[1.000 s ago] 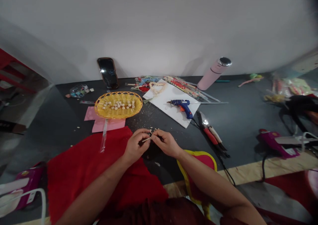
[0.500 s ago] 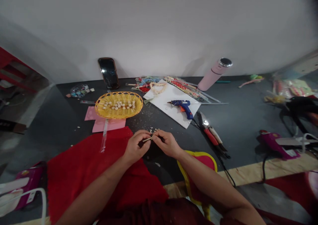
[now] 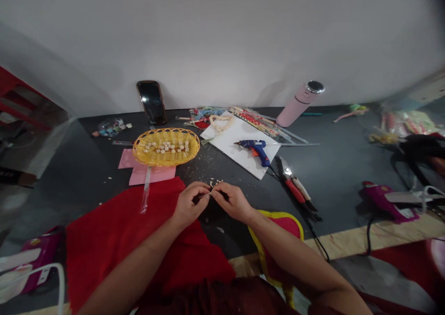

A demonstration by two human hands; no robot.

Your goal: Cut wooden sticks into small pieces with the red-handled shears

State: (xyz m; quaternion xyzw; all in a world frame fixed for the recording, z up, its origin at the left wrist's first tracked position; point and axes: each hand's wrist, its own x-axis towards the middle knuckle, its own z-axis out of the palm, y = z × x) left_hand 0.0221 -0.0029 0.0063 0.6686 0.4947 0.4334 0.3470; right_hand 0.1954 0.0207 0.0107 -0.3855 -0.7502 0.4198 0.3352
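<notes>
My left hand [image 3: 191, 204] is closed in a pinch on a thin pale stick [image 3: 206, 194], mostly hidden by the fingers. Fingertips of my right hand [image 3: 232, 201] meet the left ones and pinch the stick's other end. Just beyond the fingers, several small pale pieces [image 3: 216, 182] lie on the dark table. A red cloth [image 3: 128, 227] spreads under my left forearm. To the upper left stands a yellow woven basket [image 3: 167, 162] with several small whitish cubes [image 3: 167, 147] inside.
A blue glue gun [image 3: 255, 149] rests on a white board [image 3: 239, 153], right of the basket. Red-handled pliers [image 3: 295, 185] lie farther right. At the back are a phone [image 3: 152, 102], bundled sticks [image 3: 257, 122] and a pink bottle [image 3: 299, 104]. A yellow-edged red chair [image 3: 283, 222] sits below my right forearm.
The stick has turned between my fingertips and less of it shows. My hands have drawn very slightly closer; everything else is in the same place.
</notes>
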